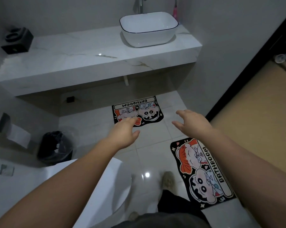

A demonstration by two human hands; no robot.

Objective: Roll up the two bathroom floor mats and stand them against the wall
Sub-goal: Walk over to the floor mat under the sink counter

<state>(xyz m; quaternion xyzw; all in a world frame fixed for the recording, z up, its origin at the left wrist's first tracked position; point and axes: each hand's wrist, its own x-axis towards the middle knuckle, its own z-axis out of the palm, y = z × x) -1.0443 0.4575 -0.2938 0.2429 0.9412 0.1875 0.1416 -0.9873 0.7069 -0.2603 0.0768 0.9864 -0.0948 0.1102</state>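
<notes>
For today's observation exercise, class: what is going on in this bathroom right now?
A person stands beside the toilet with both arms stretched forward. The left hand and right hand are open and empty, reaching toward the far mat below the counter. The near mat lies by the doorway. Both mats are flat on the floor, not yet rolled.

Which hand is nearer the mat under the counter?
Left. The left hand overlaps the mat under the counter at its near-left corner; the right hand hovers off its right side.
</notes>
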